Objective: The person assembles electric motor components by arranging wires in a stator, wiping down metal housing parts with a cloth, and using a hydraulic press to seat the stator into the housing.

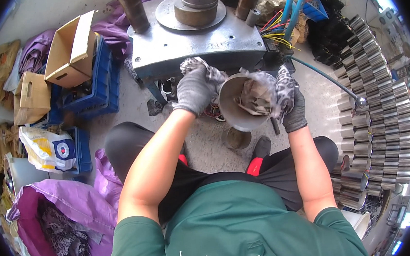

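Cylinder [232, 111] looked only partway wiped, the left hand [193, 92] clutching a rag [192, 64] and the right hand [295, 110] gripping another cloth [285, 90] at its rim.

The pale grey floor [202, 152] bears blue crates [108, 83] at far left, an open purple sack [85, 203] at near left and stacked metal cylinders [382, 146] along the right.

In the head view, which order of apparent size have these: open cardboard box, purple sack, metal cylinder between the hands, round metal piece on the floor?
Largest to smallest:
1. Purple sack
2. Metal cylinder and cardboard box: too alike to rank
3. Round metal piece
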A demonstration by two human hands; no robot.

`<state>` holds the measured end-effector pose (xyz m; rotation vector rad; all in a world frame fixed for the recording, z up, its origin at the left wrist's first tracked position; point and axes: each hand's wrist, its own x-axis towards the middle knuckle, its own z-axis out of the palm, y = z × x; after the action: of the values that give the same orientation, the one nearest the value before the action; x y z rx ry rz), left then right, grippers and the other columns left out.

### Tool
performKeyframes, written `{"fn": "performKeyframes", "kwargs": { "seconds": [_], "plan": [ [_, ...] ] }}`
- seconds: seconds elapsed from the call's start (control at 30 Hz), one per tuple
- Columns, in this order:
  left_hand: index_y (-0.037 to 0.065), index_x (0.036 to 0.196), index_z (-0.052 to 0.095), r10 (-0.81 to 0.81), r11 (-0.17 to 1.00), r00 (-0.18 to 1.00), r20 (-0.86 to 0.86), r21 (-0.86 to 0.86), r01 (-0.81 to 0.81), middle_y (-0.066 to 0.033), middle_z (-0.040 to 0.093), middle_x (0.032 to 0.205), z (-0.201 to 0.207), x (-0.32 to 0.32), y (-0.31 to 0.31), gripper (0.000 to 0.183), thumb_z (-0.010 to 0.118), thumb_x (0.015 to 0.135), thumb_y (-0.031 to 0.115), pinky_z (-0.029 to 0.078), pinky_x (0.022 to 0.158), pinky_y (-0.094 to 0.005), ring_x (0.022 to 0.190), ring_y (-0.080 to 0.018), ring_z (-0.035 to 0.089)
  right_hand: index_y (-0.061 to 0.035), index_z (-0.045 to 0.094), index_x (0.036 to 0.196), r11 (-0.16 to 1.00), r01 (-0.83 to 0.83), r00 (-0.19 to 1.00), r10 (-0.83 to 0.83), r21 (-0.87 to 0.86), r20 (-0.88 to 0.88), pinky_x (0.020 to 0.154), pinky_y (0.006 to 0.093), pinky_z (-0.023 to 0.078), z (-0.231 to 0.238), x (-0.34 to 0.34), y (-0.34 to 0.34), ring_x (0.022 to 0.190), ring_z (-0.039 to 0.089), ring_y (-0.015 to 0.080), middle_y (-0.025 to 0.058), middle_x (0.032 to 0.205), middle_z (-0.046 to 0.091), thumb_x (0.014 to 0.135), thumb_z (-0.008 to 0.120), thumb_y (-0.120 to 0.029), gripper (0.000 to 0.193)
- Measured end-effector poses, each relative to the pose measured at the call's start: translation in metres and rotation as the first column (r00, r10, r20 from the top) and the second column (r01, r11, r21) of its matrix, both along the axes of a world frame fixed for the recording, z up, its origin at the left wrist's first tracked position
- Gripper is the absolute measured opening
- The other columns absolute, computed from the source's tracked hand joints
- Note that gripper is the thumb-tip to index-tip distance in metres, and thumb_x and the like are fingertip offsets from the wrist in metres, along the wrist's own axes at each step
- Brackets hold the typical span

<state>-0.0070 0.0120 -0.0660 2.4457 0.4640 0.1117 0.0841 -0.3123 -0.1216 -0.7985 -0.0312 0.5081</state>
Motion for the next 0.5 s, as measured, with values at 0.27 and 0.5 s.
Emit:
{"fn": "performKeyframes", "kwargs": {
  "seconds": [0.27, 0.5],
  "plan": [
    [0.0, 0.111, 0.065, -0.005, 0.92, 0.998, 0.069, -0.391, 0.031, -0.0155, 0.071, 0.094, -0.067, 0.034, 0.01, 0.039, 0.084, 0.081, 0.017, 0.055, 0.089, -0.0391, 0.094, -0.027, 0.07, 0.0014, 0.07, 0.12, 0.504, -0.219, 0.702, 0.676, -0.835, 0.224, 0.092, 0.0373, 0.057, -0.017, -0.078, 0.093, 0.097, 0.072, 0.0227, 0.0098, 0.109, 0.075, 0.082, 0.079, -0.025, 0.048],
    [0.009, 0.124, 0.07, -0.318, 0.836, 0.781, -0.538, 0.229, 0.498, -0.022, 0.071, 0.124, -0.13, 0.058, 0.009, 0.043, 0.075, 0.084, 0.022, 0.058, 0.096, -0.0435, 0.113, -0.0395, 0.07, -0.0056, 0.075, 0.104, 0.159, 0.389, -0.084, 0.987, -0.907, 0.137, 0.089, 0.0485, 0.055, -0.114, -0.126, 0.133, 0.099, 0.072, 0.0359, 0.0191, 0.107, 0.075, 0.084, 0.072, -0.025, 0.028]
  ]
}}
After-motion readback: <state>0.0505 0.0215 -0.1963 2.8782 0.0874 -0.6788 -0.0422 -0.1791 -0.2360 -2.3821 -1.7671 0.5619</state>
